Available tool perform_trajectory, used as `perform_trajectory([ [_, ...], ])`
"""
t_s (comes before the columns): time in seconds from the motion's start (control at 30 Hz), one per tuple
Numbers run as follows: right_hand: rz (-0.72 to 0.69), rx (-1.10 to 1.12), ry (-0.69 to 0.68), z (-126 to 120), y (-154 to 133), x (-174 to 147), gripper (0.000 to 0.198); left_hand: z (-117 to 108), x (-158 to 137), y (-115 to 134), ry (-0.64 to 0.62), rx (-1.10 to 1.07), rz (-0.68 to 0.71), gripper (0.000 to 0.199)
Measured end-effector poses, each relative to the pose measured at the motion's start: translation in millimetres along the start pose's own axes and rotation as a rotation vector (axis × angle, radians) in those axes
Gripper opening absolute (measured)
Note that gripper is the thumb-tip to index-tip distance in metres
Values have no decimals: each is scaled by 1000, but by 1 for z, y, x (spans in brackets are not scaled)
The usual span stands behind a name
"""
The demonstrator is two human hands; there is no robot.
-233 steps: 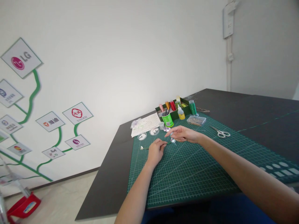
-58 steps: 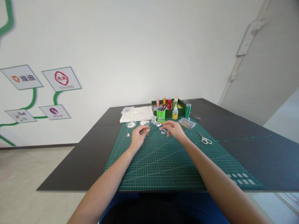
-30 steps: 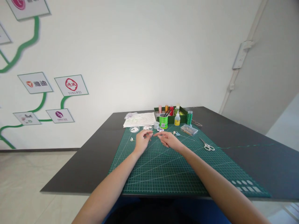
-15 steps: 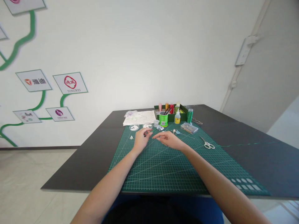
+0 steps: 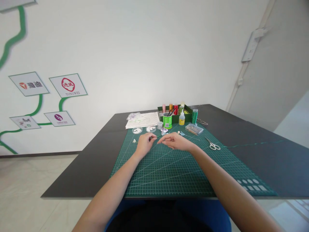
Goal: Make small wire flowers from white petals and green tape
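Here's the left hand (image 5: 145,143), front-left of the bright green cup (image 5: 167,121), thumb and fingertips pinching a thin green stem (image 5: 158,136)! Its white flower (image 5: 134,141) sits farther left of that cup. In front of the cup, the right hand (image 5: 175,141) points inward, fingers together; whether it grips anything, I can't tell. Glue bottle (image 5: 182,119) just right of the cup, white-handled scissors (image 5: 212,144) farther right!

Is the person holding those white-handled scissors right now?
No, the scissors lie on the green cutting mat, apart from both the left hand and the right hand.
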State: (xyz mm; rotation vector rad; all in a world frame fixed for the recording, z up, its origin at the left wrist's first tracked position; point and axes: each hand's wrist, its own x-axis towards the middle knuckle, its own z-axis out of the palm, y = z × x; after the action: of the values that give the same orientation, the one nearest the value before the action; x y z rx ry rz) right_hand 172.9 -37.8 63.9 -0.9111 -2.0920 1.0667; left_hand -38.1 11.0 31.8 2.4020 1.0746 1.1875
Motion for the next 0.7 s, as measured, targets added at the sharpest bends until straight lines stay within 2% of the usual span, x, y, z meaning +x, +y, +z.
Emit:
perform_trajectory([
  [0.13,-20,-3,-10,-2,-1,-1,39,-1,-1,0,-91,85,38,9],
  [0.3,-30,36,66,-3,-4,-1,39,-1,-2,3,-148,125,88,12],
  [0.7,-52,158,211,-22,3,-7,46,3,-5,11,-282,14,183,15],
])
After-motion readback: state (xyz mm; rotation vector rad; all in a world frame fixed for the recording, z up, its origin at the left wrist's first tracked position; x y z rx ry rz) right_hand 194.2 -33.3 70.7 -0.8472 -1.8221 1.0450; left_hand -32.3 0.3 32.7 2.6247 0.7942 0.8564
